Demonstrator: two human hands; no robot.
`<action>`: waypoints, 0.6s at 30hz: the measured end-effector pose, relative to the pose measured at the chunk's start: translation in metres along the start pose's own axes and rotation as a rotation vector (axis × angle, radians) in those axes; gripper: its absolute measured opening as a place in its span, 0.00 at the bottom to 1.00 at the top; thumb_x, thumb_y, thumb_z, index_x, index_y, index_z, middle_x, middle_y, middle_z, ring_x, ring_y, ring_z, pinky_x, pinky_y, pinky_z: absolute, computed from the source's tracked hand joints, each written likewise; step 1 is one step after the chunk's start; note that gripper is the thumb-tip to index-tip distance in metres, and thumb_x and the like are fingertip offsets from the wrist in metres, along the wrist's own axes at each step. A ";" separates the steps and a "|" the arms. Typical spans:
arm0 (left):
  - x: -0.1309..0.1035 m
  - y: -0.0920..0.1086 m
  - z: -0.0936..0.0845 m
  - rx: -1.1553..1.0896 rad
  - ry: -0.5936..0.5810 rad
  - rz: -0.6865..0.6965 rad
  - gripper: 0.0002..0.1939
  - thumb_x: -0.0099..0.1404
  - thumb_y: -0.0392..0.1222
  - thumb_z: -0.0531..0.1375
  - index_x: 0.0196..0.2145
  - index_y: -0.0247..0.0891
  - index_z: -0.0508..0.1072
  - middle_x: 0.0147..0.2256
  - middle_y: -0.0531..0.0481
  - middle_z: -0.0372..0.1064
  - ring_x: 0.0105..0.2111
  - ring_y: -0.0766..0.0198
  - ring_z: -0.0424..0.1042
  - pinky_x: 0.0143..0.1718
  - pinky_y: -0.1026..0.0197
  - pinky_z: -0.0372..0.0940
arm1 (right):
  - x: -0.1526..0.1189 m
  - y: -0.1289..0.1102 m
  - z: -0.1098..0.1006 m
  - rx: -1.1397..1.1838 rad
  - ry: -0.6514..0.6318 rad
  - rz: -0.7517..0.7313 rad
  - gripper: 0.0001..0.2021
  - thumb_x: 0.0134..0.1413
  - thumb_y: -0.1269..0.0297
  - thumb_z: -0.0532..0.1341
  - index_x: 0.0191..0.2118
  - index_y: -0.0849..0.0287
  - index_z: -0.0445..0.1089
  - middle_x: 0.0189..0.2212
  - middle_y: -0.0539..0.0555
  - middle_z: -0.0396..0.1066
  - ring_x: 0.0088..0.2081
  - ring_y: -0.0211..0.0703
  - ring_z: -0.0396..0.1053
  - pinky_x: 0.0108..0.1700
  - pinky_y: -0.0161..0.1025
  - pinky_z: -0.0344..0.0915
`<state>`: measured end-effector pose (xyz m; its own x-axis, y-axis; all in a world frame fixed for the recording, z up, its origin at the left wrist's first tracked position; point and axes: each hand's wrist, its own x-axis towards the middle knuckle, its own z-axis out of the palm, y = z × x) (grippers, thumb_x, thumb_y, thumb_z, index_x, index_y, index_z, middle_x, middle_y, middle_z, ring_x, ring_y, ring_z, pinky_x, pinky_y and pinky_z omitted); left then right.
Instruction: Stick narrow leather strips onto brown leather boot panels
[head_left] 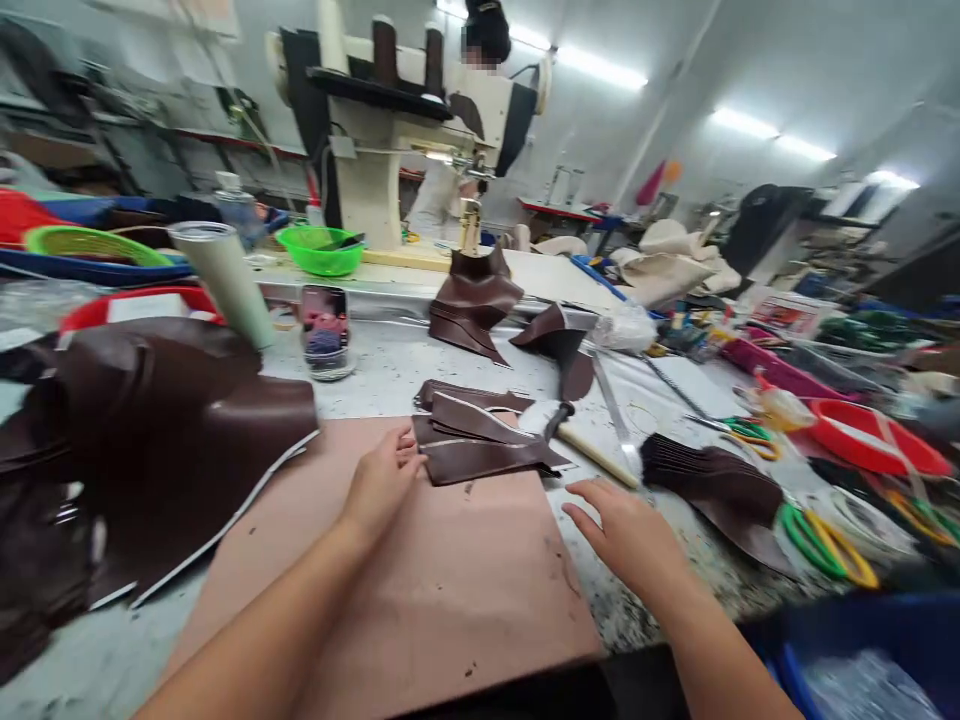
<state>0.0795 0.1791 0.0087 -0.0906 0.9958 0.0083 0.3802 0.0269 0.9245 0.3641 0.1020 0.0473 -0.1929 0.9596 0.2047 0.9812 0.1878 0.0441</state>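
My left hand reaches over the pinkish-tan board, its bent fingers closed at the left edge of a dark brown leather piece. More cut brown leather pieces with pale edges overlap just behind it. My right hand hovers at the board's right side, fingers apart and holding nothing. Just beyond it lies a hammer with a pale handle, its dark head against the leather pieces. Right of the hammer is a fanned stack of brown leather pieces.
Draped brown leather covers the left side, near a tumbler and a phone. A sewing machine stands behind, with a green basket. Scissors, a metal ruler and a red tray are on the right.
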 end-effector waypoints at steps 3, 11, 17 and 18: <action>-0.022 -0.013 -0.046 0.180 0.061 0.097 0.28 0.50 0.43 0.57 0.51 0.39 0.63 0.48 0.44 0.67 0.42 0.56 0.70 0.44 0.54 0.65 | -0.011 -0.003 0.015 0.019 0.190 -0.118 0.19 0.60 0.56 0.46 0.36 0.56 0.71 0.35 0.52 0.75 0.33 0.44 0.73 0.29 0.38 0.66; -0.091 -0.075 -0.182 0.925 0.416 -0.038 0.28 0.57 0.54 0.49 0.47 0.29 0.66 0.47 0.35 0.66 0.48 0.47 0.64 0.50 0.50 0.59 | -0.019 -0.017 0.029 0.215 0.289 -0.191 0.17 0.59 0.54 0.48 0.34 0.55 0.71 0.35 0.53 0.75 0.34 0.45 0.74 0.31 0.40 0.69; -0.105 -0.095 -0.181 1.094 0.324 -0.193 0.34 0.59 0.55 0.51 0.53 0.22 0.60 0.46 0.31 0.66 0.48 0.44 0.64 0.49 0.50 0.59 | 0.039 -0.127 0.027 0.725 0.079 -0.336 0.11 0.55 0.63 0.54 0.40 0.57 0.71 0.40 0.56 0.73 0.42 0.46 0.70 0.45 0.45 0.67; -0.105 -0.094 -0.178 1.111 0.324 -0.200 0.33 0.59 0.54 0.51 0.53 0.23 0.60 0.45 0.31 0.67 0.48 0.44 0.64 0.48 0.49 0.59 | 0.054 -0.151 0.030 0.819 0.037 -0.353 0.12 0.53 0.64 0.54 0.42 0.57 0.70 0.42 0.57 0.72 0.45 0.48 0.69 0.47 0.47 0.66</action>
<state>-0.1107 0.0565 -0.0107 -0.4085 0.9012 0.1452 0.9127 0.4006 0.0810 0.2052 0.1317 0.0229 -0.4704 0.8128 0.3437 0.5566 0.5755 -0.5991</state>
